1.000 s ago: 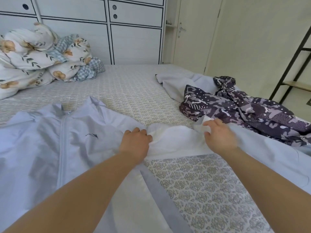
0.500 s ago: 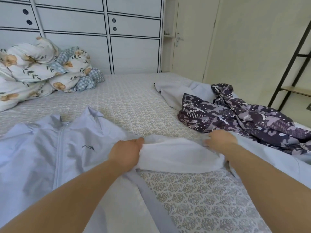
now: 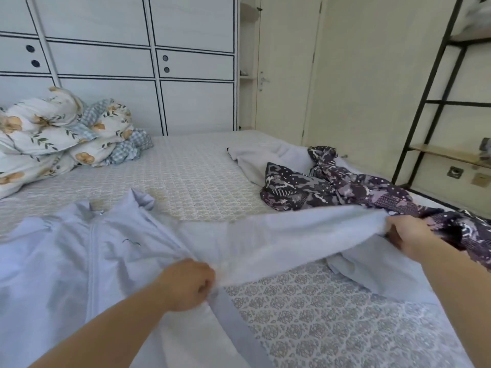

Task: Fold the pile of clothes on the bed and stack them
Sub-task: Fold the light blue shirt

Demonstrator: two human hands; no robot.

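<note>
Left hand point(image 3: 190, 284) fisted, right hand point(image 3: 406, 236) gripping sleeve point(image 3: 279, 235) (taut)

Both forearms bare, reaching fwd from bottom edge. Left forearm angled up and to the right from lower left corner; left hand point(image 3: 187, 282) curled into a fist, knuckles up, thumb side facing right, fingers clenched on a bunch of the pale blue jacket sleeve point(image 3: 279, 235) near its shoulder end. Right forearm entering from lower right, angled up and to the left; right hand point(image 3: 407, 236) well apart from left, higher in frame, back of hand up, fingers curled under, pinching same sleeve at its far end. Sleeve stretched between both hands. Wrists roughly straight, right hand slightly motion-blurred. Fingertips mostly hidden by cloth.
</note>
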